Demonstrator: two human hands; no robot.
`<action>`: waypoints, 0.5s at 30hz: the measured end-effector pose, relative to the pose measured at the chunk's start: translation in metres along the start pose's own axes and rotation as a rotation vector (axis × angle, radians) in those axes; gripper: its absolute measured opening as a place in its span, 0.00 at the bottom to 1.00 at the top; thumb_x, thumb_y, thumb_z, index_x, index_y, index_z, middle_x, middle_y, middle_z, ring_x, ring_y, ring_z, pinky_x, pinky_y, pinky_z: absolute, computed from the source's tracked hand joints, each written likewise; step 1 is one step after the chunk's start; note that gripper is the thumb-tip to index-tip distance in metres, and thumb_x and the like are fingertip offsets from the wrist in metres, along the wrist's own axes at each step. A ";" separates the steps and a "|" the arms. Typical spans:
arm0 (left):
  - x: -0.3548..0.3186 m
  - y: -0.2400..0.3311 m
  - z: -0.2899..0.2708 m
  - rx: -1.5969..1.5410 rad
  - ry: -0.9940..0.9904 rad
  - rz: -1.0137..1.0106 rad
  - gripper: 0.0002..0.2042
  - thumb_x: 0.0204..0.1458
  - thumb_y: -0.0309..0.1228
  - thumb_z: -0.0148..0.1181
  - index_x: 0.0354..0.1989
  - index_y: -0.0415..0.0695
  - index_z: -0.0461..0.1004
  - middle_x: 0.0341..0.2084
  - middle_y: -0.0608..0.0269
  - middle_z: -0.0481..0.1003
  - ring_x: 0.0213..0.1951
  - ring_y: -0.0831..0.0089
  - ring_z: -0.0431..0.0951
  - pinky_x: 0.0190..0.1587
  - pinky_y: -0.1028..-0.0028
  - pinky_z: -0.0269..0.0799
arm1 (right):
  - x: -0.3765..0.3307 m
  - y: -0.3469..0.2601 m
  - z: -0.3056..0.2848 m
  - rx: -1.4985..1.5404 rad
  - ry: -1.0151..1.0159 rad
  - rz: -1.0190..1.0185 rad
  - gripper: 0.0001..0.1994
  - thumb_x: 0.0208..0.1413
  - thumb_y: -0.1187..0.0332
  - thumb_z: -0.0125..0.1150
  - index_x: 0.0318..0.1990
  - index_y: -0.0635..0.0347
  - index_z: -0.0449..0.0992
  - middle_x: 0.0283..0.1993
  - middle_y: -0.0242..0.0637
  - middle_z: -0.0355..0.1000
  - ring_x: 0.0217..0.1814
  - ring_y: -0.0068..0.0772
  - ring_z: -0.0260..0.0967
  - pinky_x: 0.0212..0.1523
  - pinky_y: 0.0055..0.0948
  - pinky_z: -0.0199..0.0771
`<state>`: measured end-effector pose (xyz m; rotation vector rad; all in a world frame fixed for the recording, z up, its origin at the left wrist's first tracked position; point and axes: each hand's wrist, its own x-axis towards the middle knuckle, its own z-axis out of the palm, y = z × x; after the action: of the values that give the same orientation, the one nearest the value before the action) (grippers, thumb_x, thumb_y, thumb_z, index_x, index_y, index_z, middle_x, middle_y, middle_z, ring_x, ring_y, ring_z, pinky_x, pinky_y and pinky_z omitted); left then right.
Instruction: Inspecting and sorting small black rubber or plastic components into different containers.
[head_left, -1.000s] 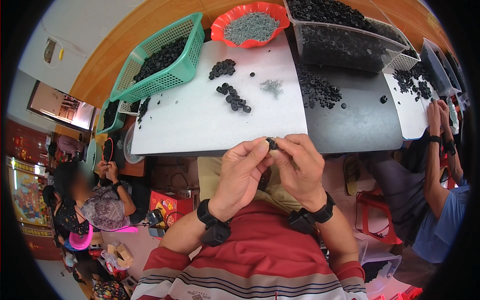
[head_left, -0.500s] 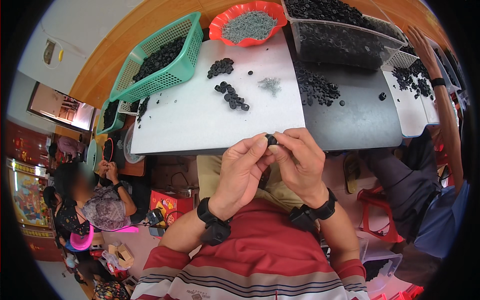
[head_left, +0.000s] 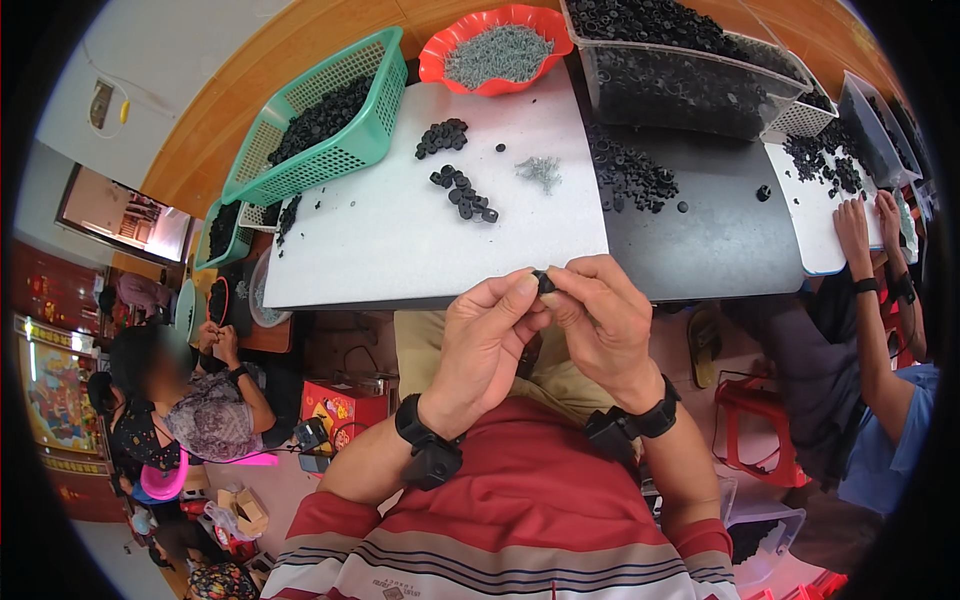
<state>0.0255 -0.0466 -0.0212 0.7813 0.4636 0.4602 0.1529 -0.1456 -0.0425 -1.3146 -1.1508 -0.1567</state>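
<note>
Just off the table's near edge, my left hand (head_left: 487, 335) and my right hand (head_left: 604, 320) meet, pinching one small round black plastic part (head_left: 543, 283) between thumbs and forefingers. The fingertips cover much of it. Beyond them, on a white board (head_left: 350, 240), lie a pile of black rings (head_left: 441, 138) and a cluster of black knob-like pieces (head_left: 464, 194). A small heap of thin metal screws or pins (head_left: 540, 172) is to their right, near one loose black piece (head_left: 500, 147).
A green basket (head_left: 375, 135) of black parts stands at the back left, beside a red scalloped bowl (head_left: 432, 66) of metal pieces. A clear bin (head_left: 690, 90) of black rings is at the back right, with loose rings (head_left: 635, 175) before it. Co-workers sit on both sides.
My hands stay almost in place, still pinching the black part, which is slightly turned. On the right, the co-worker's arm has drawn back from the bins to the near edge of the table.
</note>
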 end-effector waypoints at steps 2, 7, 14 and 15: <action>0.000 0.000 0.000 0.010 0.011 -0.004 0.09 0.65 0.29 0.59 0.50 0.40 0.78 0.41 0.62 0.81 0.40 0.77 0.81 0.46 0.75 0.79 | 0.000 0.001 -0.001 0.004 -0.005 -0.007 0.13 0.52 0.82 0.69 0.45 0.67 0.80 0.39 0.42 0.75 0.32 0.34 0.78 0.29 0.28 0.79; -0.003 0.002 0.006 0.044 0.057 -0.004 0.08 0.64 0.29 0.62 0.47 0.39 0.80 0.39 0.63 0.81 0.37 0.78 0.79 0.43 0.78 0.78 | 0.000 0.000 -0.003 0.002 -0.014 -0.028 0.13 0.51 0.82 0.69 0.45 0.66 0.80 0.37 0.41 0.75 0.30 0.35 0.77 0.28 0.28 0.77; -0.003 0.007 0.002 0.203 0.026 0.046 0.06 0.63 0.25 0.62 0.45 0.37 0.80 0.40 0.57 0.82 0.37 0.75 0.82 0.43 0.74 0.81 | 0.000 0.000 -0.010 -0.015 -0.059 -0.036 0.13 0.50 0.82 0.69 0.44 0.65 0.79 0.37 0.41 0.75 0.29 0.36 0.77 0.27 0.29 0.77; -0.003 0.008 0.002 0.203 0.025 0.045 0.06 0.63 0.25 0.62 0.45 0.37 0.80 0.40 0.57 0.82 0.37 0.75 0.82 0.43 0.74 0.81 | 0.000 -0.001 -0.011 -0.021 -0.072 -0.034 0.13 0.50 0.82 0.69 0.44 0.65 0.79 0.37 0.41 0.75 0.29 0.37 0.77 0.26 0.29 0.77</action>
<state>0.0220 -0.0447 -0.0136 0.9841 0.5228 0.4696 0.1584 -0.1548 -0.0404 -1.3284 -1.2359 -0.1479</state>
